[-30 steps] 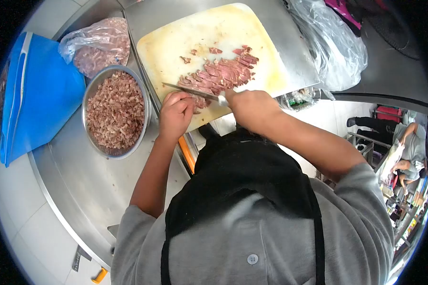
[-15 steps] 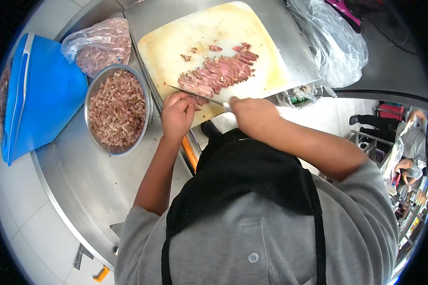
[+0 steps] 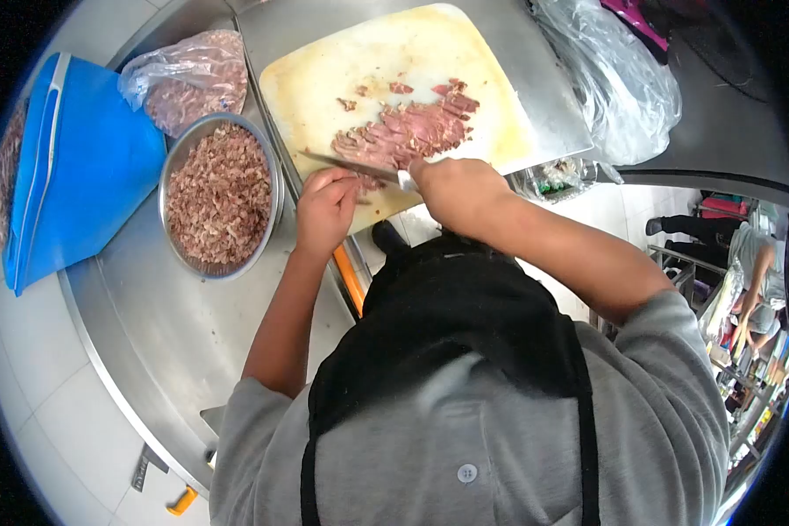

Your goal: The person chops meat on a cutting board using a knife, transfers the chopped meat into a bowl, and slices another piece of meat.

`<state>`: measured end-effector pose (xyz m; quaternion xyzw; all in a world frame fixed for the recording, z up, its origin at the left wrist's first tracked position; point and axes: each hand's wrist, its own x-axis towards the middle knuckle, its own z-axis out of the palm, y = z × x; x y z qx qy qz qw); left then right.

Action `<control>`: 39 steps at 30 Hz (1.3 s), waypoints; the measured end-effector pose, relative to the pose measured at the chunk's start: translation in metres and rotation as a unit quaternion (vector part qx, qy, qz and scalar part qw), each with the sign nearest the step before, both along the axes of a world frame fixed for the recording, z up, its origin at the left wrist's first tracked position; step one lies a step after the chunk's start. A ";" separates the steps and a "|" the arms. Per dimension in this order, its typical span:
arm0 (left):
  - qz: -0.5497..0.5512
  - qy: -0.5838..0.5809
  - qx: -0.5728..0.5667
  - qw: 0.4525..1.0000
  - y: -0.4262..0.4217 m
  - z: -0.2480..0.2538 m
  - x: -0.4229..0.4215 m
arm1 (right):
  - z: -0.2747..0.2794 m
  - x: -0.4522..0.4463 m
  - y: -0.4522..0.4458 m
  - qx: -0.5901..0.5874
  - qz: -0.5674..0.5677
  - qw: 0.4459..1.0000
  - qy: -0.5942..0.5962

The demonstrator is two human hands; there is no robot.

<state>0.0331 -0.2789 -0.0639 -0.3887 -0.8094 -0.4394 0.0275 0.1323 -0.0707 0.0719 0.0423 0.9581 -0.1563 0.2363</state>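
Note:
My right hand (image 3: 456, 195) is closed round the white handle of a knife (image 3: 352, 165). The blade lies across the near end of the sliced pink meat (image 3: 412, 129) on a worn cutting board (image 3: 311, 79). At the board's near left edge, my left hand (image 3: 326, 210) has its fingers curled together on the meat's end, close beside the blade; the fingers cover part of the meat. A few small scraps lie beyond the slices. Left of the board, a metal bowl (image 3: 275, 209) holds chopped meat (image 3: 219, 197).
A plastic bag of meat (image 3: 197, 83) and a blue bag (image 3: 92, 167) lie at the left on the steel counter (image 3: 149, 298). Clear plastic bags (image 3: 618, 83) are at the upper right. Another person (image 3: 757, 263) stands at the far right.
Over the last second the blade has lifted and dropped a little, and my right hand has shifted slightly with it. My left hand stays at the meat. The other person's arms have moved.

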 end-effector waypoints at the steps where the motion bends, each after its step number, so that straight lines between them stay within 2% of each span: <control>1: -0.008 -0.031 0.005 0.999 -0.002 0.005 -0.002 | 0.012 0.002 0.004 -0.004 0.022 1.000 0.007; 2: 0.002 -0.055 0.002 0.999 -0.004 0.013 -0.001 | 0.024 0.006 0.006 0.009 0.022 1.000 -0.014; 7: -0.038 -0.041 -0.038 0.998 -0.007 0.000 -0.005 | -0.023 -0.001 -0.008 -0.010 -0.020 1.000 -0.002; 9: -0.040 -0.018 -0.047 0.998 -0.010 0.004 -0.002 | -0.022 -0.007 0.000 -0.008 0.017 1.000 0.017; 13: -0.061 -0.055 -0.028 0.996 -0.016 0.014 0.000 | 0.026 0.008 0.004 0.004 0.013 1.000 -0.021; 15: -0.066 -0.084 -0.035 0.994 -0.015 0.011 0.003 | 0.002 0.007 -0.005 0.003 -0.003 0.999 -0.042; 18: -0.044 -0.010 -0.046 0.998 -0.010 0.000 -0.001 | -0.022 -0.005 -0.009 -0.010 0.006 1.000 0.019; 23: -0.027 -0.026 -0.025 0.999 -0.013 0.005 0.000 | 0.013 -0.001 0.004 0.000 0.061 0.998 0.008; 25: -0.028 -0.011 -0.026 0.999 -0.012 0.001 0.000 | 0.006 0.005 -0.002 -0.007 0.008 0.999 -0.051; 27: -0.032 0.009 -0.026 0.999 -0.009 0.000 0.001 | -0.019 -0.002 -0.004 -0.021 -0.008 1.000 -0.019; 33: -0.027 0.002 -0.031 0.999 -0.018 -0.002 -0.002 | 0.037 -0.008 0.005 0.016 0.063 0.997 -0.049; 36: -0.053 -0.010 -0.059 0.997 -0.020 0.001 0.000 | -0.011 0.001 -0.004 -0.016 0.003 0.998 -0.061; 39: -0.022 -0.002 -0.089 0.996 -0.019 0.001 0.004 | -0.009 -0.010 -0.002 -0.014 0.018 0.998 -0.056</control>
